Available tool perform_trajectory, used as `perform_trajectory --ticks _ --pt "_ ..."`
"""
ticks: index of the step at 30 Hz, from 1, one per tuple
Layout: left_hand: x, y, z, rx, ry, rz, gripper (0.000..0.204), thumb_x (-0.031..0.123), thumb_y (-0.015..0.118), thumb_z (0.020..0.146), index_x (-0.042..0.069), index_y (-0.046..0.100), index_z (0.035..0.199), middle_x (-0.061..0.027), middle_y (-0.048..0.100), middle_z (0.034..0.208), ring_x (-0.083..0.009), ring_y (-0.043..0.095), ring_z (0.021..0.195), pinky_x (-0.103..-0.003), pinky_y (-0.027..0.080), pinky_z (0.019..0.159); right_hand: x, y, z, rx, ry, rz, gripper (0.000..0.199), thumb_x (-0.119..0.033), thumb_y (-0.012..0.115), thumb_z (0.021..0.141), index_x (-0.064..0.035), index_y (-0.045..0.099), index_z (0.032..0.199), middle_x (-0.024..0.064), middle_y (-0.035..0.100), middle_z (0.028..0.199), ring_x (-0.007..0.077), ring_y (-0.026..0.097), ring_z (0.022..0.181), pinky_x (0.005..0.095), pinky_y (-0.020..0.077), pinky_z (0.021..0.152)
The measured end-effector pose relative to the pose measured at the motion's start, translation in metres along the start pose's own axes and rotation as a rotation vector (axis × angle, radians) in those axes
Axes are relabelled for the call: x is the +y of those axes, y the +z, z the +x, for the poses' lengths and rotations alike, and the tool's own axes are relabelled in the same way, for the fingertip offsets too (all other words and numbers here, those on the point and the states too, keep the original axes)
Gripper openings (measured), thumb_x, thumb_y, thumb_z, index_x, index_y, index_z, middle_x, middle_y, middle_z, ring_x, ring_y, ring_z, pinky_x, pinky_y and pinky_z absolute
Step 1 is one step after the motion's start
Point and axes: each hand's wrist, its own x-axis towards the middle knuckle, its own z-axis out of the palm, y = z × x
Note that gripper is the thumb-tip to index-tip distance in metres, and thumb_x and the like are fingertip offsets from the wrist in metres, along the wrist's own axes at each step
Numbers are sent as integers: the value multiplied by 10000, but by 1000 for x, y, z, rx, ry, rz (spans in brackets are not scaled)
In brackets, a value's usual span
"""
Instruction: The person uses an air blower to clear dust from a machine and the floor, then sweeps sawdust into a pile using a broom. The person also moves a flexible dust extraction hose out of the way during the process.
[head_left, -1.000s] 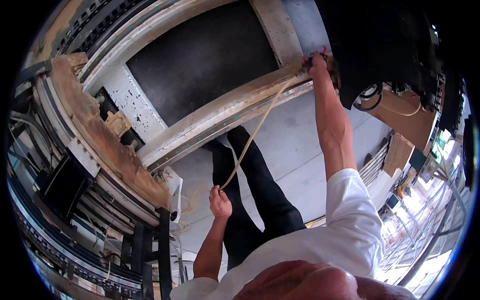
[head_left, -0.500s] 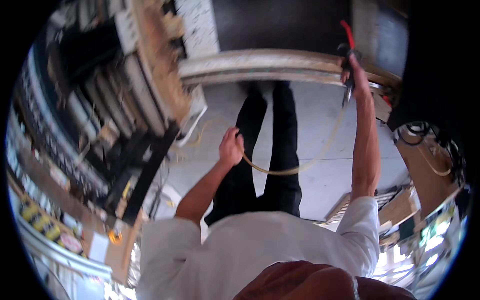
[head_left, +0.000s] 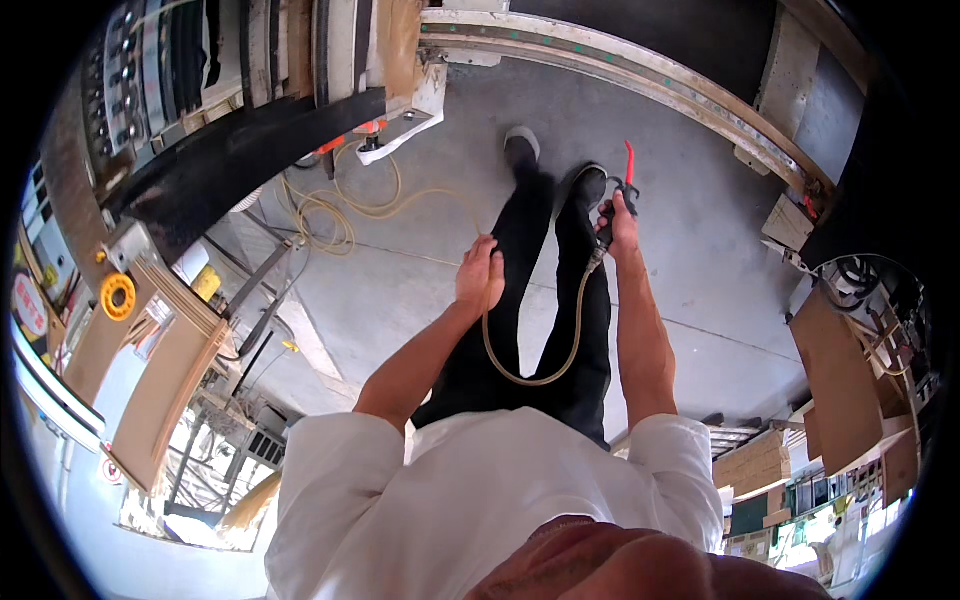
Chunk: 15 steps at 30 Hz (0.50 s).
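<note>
Mind the slack and the aim

Take the long rail (head_left: 610, 75) as your reference. The air gun (head_left: 606, 233) is on your side of it, opposite its middle part and apart from it, with the red nozzle (head_left: 630, 160) pointing toward it. Your right hand (head_left: 624, 230) is closed around the gun's body; whether a finger presses the trigger, you cannot tell from here. Your left hand (head_left: 481, 274) is curled shut on the hose (head_left: 530, 382), roughly level with the gun but farther toward the rail's left end.

Between the hands the hose hangs in a deep loop, farther from the rail than either hand, in front of your legs (head_left: 525, 230). More of it lies in loose coils (head_left: 345, 238) on the floor (head_left: 690, 310), off the rail's left end and on your side.

To manage this well, grip firmly enough to guide the hose without pinching it flat. Gather the loop if you step, since slack this near your legs could catch. Feed from the coils gently so they don't knot, spare the metal coupling (head_left: 596, 259) any sharp bend, and aim the nozzle away from yourself.
</note>
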Motion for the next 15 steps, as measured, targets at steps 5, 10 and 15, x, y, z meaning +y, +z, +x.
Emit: perform_trajectory --ticks 5,10,15 --pt "-97 20 -80 -160 -58 302 292 225 496 919 75 552 1163 -90 510 1295 -389 483 1141 -469 410 975 14 38 -9 -127 -107 41 354 -404 536 960 -76 538 827 67 596 745 130 487 503 291 465 464" --pt "-220 29 -150 -383 -42 571 325 293 492 918 87 572 1156 -47 478 1342 -398 349 1308 -558 307 1044 161 43 3 -122 140 -554 332 -397 573 929 -66 556 953 88 650 828 181 617 641 328 503 515" --pt "-332 -4 -198 -182 -34 298 271 248 543 873 75 601 1073 -64 554 1240 -329 408 1259 -523 312 1037 360 119 -16 -171 -481 -2204 251 -144 520 882 -24 536 1102 193 644 1035 341 675 912 422 551 795"
